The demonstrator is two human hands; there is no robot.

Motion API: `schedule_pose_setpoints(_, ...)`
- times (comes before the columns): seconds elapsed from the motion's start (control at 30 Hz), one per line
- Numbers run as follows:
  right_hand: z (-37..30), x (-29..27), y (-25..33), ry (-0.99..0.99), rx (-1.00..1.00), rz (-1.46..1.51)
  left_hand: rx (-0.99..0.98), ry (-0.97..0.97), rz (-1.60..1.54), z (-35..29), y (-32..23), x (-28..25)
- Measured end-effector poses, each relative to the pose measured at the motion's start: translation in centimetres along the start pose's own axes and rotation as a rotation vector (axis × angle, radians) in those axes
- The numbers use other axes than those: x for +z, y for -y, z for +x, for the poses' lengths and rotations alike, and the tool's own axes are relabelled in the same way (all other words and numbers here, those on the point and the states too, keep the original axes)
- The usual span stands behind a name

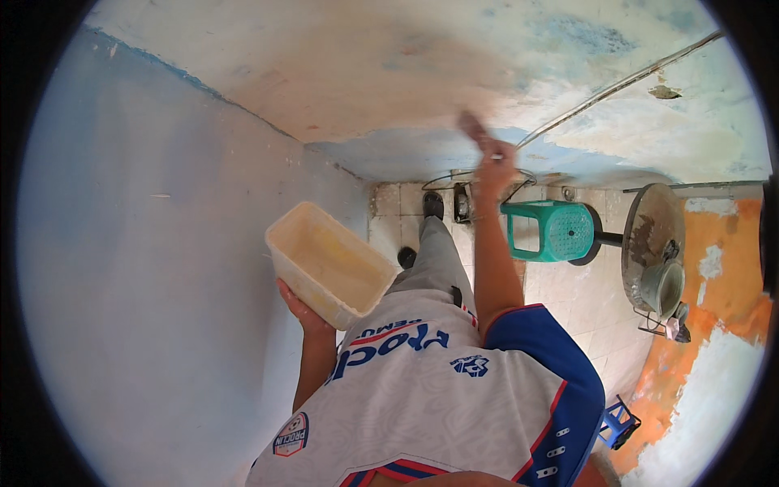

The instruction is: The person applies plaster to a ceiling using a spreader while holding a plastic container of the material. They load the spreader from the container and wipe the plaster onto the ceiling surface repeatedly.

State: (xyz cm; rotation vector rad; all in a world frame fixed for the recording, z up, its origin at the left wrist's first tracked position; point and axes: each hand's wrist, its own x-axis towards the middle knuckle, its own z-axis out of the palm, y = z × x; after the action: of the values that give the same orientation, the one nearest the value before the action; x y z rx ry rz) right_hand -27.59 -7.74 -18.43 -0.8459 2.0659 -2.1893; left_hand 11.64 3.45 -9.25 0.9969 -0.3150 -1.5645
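Observation:
My left hand (305, 308) grips the side of a whitish rectangular plastic tub (329, 264), its open top tilted up and yellowish residue inside. The tub is in front of my body, close to the pale blue wall on the left. My right arm reaches forward, and my right hand (497, 166) is closed on a paintbrush (472, 127), its brownish head smeared by motion. The brush is at the patchy wall (389, 89) ahead; whether it touches the surface I cannot tell.
A green plastic stool (560, 230) stands to the right of my arm. Beyond it is a round table (641, 235) with a grey bucket (662, 288) by it. A small blue stool (618, 424) is farther right. A thin pipe (617, 85) runs along the wall ahead.

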Motion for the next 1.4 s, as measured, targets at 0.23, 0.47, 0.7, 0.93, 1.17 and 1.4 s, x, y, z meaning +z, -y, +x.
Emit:
schedule_pose_setpoints(0.23,-5.0,8.3,0.8,0.16,0.128,-0.124,0.052,0.041,0.046,0.1,-0.3,1.3)
schedule_pose_setpoints(0.47,0.8,-0.9,2.7,-0.087,0.264,0.059,0.065,-0.018,0.003,-1.2,-0.4,0.7)
schedule_pose_setpoints(0.7,-4.9,7.3,4.1,0.317,0.262,-0.043,0.06,0.017,0.061,-0.2,-0.5,0.9)
schedule_pose_setpoints(0.93,4.9,-3.0,2.8,-0.026,0.293,0.147,0.038,0.026,-0.054,-1.2,-1.1,0.3)
schedule_pose_setpoints(1.17,-8.2,9.5,4.3,0.361,-0.002,0.061,0.093,0.039,-0.007,-0.7,-1.3,-0.6)
schedule_pose_setpoints(1.4,1.8,0.4,3.2,-0.051,0.227,0.066,0.109,-0.032,-0.071,-1.5,-1.9,-0.5)
